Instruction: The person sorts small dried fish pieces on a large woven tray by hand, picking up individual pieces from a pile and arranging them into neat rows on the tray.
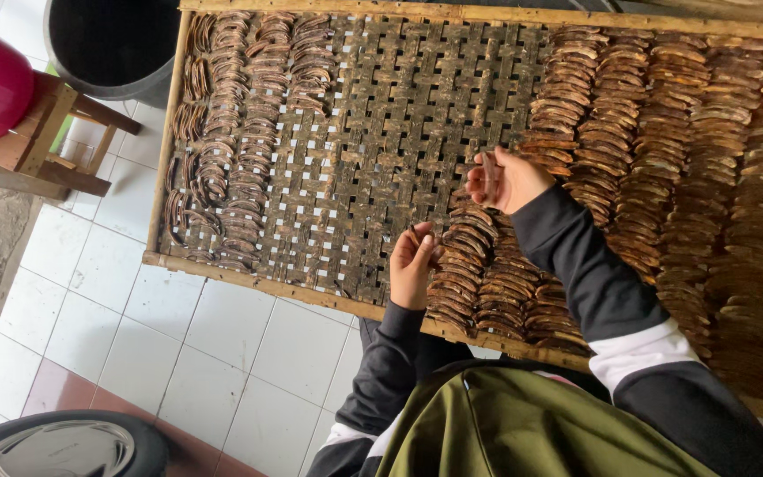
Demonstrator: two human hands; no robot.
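Your left hand (pixel 412 263) pinches one brown slice (pixel 414 234) over the woven tray (pixel 381 159). Your right hand (pixel 507 179) curls around another slice. Lay each one gently, overlapping the row (pixel 465 256) beside it.

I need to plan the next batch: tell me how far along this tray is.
Done: dark slices fill the woven tray's left end. In hand: the left hand and right hand each hold a slice. Left: the bare middle lattice, and stacked brown slices on the right.
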